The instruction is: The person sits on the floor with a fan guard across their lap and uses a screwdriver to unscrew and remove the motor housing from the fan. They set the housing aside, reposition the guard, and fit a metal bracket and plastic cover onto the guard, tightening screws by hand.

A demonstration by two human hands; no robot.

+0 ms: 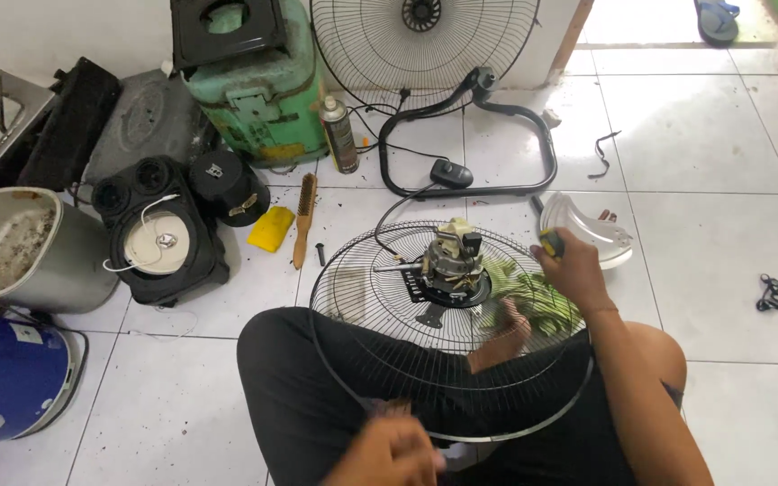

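Wire fan guard (380, 270) with motor (450, 261) — light, springy, centre-heavy, best held at rim; right hand (574, 270) clamped on yellow-handled screwdriver (550, 241), left hand (389, 450) blurred — grip unclear.

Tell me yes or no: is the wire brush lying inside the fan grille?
No. The wire brush lies on the floor tiles left of the fan grille, beside a yellow block.

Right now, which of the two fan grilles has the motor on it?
The grille lying flat across the person's lap, with the motor at its centre. The other grille stands upright against the wall and has only a hub.
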